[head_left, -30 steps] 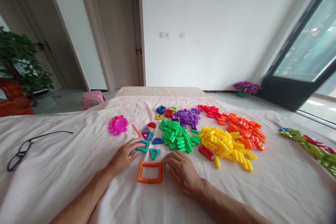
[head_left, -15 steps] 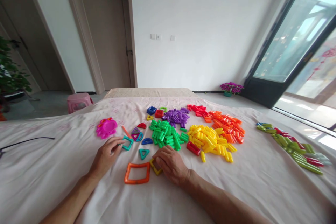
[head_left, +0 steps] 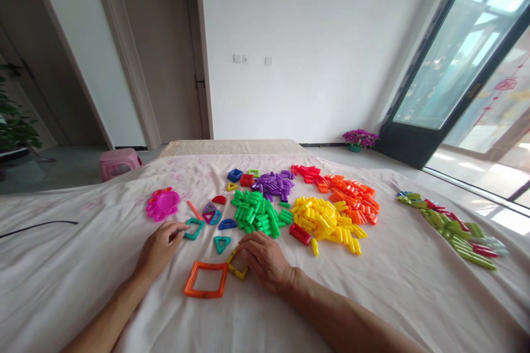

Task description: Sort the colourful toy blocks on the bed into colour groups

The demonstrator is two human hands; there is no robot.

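My left hand (head_left: pixel 161 245) has its fingers bent together beside the left edge of a teal square frame (head_left: pixel 194 229), and whether it grips the frame is hard to see. The fingers of my right hand (head_left: pixel 265 259) are closed on the right side of a yellow square frame (head_left: pixel 238 272), partly covering it. That frame meets a larger orange square frame (head_left: pixel 206 279), which lies flat on the cloth. Between my hands lies a teal triangle (head_left: pixel 222 244). A blue half-ring (head_left: pixel 227 224) is just behind it.
Heaps of green (head_left: pixel 257 214), yellow (head_left: pixel 323 220), purple (head_left: pixel 273 185) and orange (head_left: pixel 356 198) pieces stand beyond my right hand. A pink flower-shaped tray (head_left: pixel 166 204) lies at left. More long pieces (head_left: pixel 455 229) are far right.
The view has shifted slightly to the right. The yellow frame has turned a little and its left corner now meets the orange frame's right side. Both hands stay near the same pieces.
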